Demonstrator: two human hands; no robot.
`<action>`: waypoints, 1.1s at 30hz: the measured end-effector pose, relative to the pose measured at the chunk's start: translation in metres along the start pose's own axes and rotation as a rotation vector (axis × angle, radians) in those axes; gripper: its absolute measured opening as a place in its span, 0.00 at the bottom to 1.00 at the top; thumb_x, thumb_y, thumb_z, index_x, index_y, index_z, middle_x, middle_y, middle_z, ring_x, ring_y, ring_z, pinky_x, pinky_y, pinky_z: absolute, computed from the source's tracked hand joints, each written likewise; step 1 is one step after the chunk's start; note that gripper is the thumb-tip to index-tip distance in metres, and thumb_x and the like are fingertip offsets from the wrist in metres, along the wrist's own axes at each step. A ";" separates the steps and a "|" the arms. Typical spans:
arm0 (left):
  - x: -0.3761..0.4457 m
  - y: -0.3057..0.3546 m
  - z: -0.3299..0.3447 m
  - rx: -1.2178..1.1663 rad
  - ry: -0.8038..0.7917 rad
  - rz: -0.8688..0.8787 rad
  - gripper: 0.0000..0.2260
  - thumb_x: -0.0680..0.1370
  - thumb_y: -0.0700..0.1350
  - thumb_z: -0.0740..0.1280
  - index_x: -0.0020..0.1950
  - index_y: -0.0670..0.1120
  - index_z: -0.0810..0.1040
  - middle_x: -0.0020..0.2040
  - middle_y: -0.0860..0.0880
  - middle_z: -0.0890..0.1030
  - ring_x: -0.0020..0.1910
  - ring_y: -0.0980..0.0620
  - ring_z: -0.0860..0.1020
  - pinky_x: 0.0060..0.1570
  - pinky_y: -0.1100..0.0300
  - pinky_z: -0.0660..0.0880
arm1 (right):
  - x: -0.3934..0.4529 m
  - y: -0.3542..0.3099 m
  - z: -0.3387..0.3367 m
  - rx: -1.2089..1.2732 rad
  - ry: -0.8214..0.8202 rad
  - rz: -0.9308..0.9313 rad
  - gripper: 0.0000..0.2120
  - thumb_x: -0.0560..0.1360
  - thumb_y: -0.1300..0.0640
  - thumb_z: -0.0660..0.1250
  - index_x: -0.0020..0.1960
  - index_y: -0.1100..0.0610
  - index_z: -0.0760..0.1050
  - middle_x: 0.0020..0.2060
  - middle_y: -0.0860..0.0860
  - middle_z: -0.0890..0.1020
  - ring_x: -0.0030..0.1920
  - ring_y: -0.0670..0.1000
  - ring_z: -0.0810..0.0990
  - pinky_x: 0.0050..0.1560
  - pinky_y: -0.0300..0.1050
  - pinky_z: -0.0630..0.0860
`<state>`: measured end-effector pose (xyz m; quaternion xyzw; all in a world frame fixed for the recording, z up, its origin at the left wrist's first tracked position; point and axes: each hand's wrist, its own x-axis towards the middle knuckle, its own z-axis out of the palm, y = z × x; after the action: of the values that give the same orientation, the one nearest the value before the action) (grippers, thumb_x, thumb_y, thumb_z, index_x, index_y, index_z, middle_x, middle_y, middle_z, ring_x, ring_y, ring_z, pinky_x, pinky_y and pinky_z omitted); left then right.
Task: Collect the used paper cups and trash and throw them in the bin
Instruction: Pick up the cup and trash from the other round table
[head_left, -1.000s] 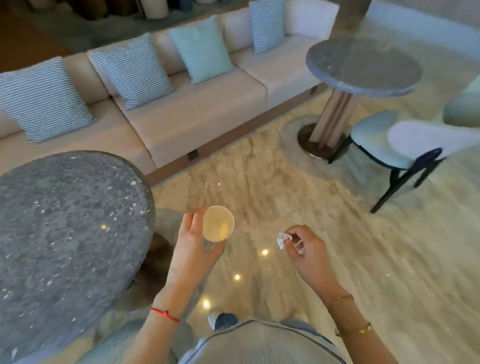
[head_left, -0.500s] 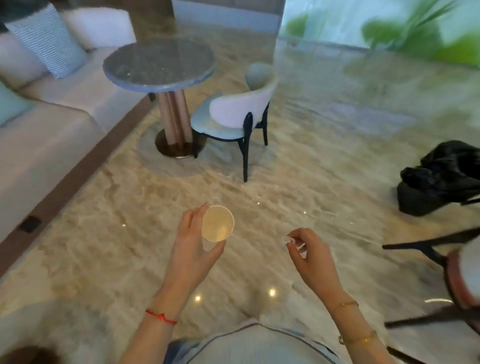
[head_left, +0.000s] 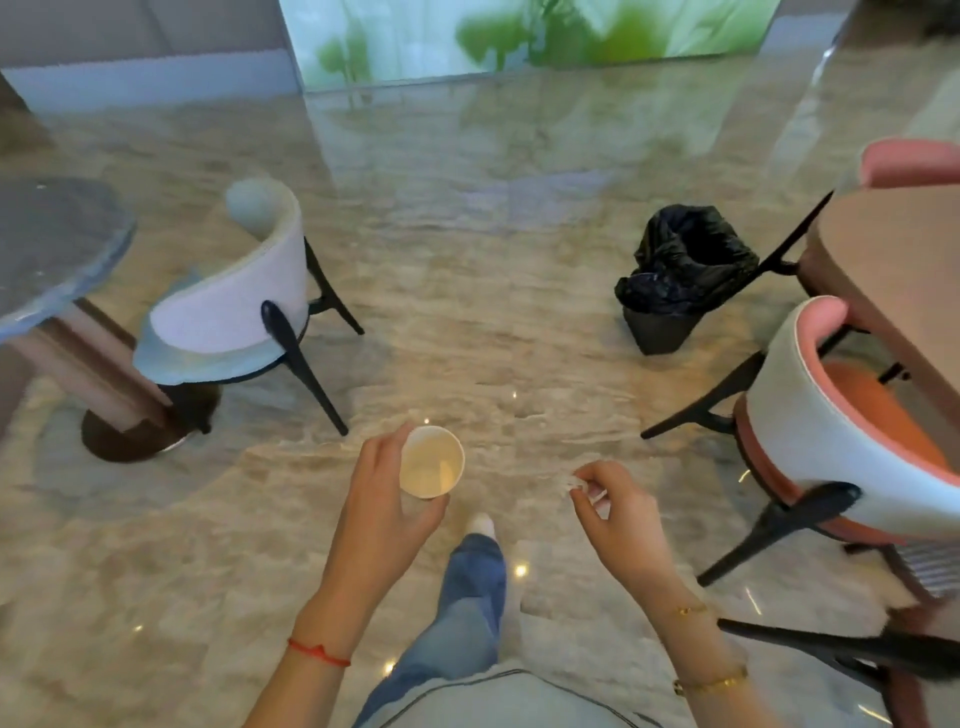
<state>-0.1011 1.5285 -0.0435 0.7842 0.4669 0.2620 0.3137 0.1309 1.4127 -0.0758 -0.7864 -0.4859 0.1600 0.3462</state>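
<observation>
My left hand (head_left: 379, 512) grips a white paper cup (head_left: 431, 461) upright at waist height, its open mouth facing me; the inside looks empty. My right hand (head_left: 615, 512) pinches a small crumpled white scrap of paper (head_left: 570, 484) between thumb and fingertips, most of it hidden by the fingers. The bin (head_left: 678, 280), dark and lined with a black plastic bag, stands on the marble floor ahead and to the right, well beyond both hands, its mouth open.
A white and pale-blue chair (head_left: 244, 306) and a round grey stone table (head_left: 52, 249) stand at the left. A pink-trimmed chair (head_left: 841, 431) and a brown table (head_left: 893, 280) crowd the right, next to the bin. My jeans leg (head_left: 467, 597) steps forward on the glossy floor between them.
The view has swung right, away from the sofa and stone table; the bin now sits ahead instead of at the right edge. Both hands keep the same hold on cup and scrap.
</observation>
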 end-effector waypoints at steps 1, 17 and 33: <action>0.022 0.002 0.009 0.002 -0.019 0.018 0.33 0.70 0.50 0.76 0.72 0.52 0.65 0.61 0.56 0.68 0.60 0.58 0.70 0.53 0.68 0.66 | 0.017 0.007 -0.002 -0.009 0.017 0.018 0.05 0.75 0.61 0.68 0.45 0.52 0.76 0.39 0.44 0.77 0.42 0.41 0.75 0.41 0.30 0.70; 0.401 0.070 0.128 0.039 -0.285 0.346 0.34 0.68 0.51 0.76 0.71 0.52 0.66 0.61 0.58 0.67 0.59 0.59 0.69 0.52 0.65 0.66 | 0.301 0.080 -0.065 -0.012 0.306 0.273 0.03 0.75 0.59 0.67 0.47 0.52 0.76 0.39 0.43 0.76 0.42 0.42 0.76 0.44 0.39 0.76; 0.678 0.182 0.328 0.013 -0.383 0.436 0.35 0.69 0.46 0.76 0.72 0.48 0.65 0.63 0.52 0.68 0.60 0.57 0.68 0.55 0.74 0.61 | 0.572 0.241 -0.175 -0.025 0.380 0.320 0.04 0.75 0.58 0.66 0.46 0.49 0.75 0.40 0.43 0.76 0.43 0.43 0.75 0.43 0.45 0.77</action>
<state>0.5222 1.9880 -0.0481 0.9033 0.2212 0.1671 0.3273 0.6641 1.7761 -0.0714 -0.8735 -0.2832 0.0558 0.3920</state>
